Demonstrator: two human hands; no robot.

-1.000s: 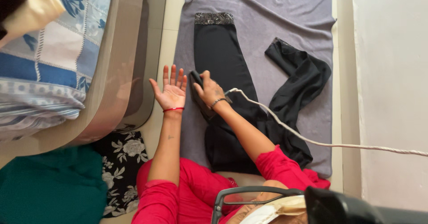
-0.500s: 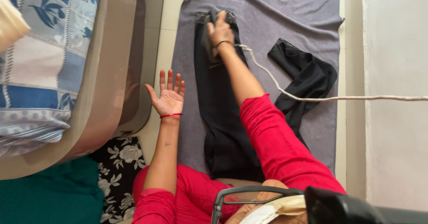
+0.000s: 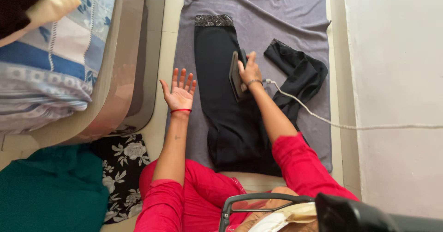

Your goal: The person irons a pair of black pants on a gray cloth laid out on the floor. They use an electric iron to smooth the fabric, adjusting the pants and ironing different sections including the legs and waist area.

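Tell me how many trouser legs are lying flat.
1. The flat leg lies straight on the grey sheet beside the iron; the other leg is bunched at the right.

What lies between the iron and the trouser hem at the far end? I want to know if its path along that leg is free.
Nothing visible does. The iron, gripped by the right hand, sits on the flat black trouser leg; the stretch to the patterned hem is smooth. The bunched second leg lies off to the right.
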